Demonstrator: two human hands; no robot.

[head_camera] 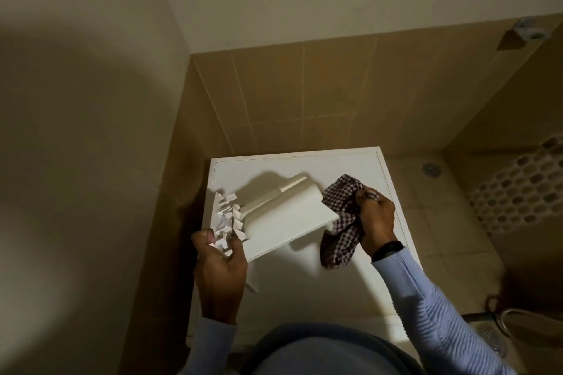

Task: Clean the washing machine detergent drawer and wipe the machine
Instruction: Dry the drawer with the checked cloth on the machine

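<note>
The white detergent drawer [274, 216] is out of the machine and held tilted above the white washing machine top [320, 292]. My left hand [219, 265] grips the drawer at its near left end, beside the ribbed white fittings. My right hand [376, 219] is closed on a dark checked cloth [341, 222], which presses against the drawer's right end and hangs down below it. The drawer's underside faces up; its compartments are hidden.
The machine stands in a corner between a plain wall on the left and a tan tiled wall [304, 94] behind. To the right lies a tiled floor with a round drain [431, 169] and a mosaic strip [518, 189]. A metal hose [502, 313] shows at lower right.
</note>
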